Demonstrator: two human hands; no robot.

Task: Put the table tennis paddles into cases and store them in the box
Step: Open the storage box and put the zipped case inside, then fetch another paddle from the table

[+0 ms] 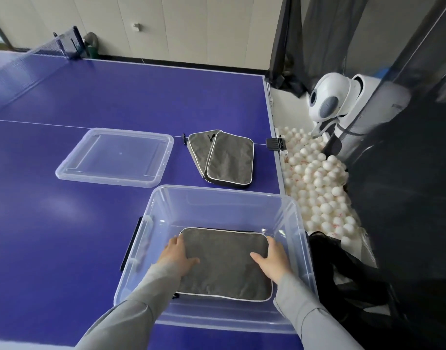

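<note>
Both hands, left [177,253] and right [272,258], clasp a grey case [224,263] low inside the box [296,223], fingers curled over its side edges; uneven release could leave it tilted, crowding the two cases [224,160] beyond the fingertips.

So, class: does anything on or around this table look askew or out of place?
Only slightly: the two grey zipped fabric cases on the blue table tennis table lie overlapped and skewed, not squared up. White balls heap beside the table.

Two bare hands, left hand [177,255], right hand [272,260], long light grey sleeves [130,309] reaching the wrists, soft plain fabric, no markings
</note>
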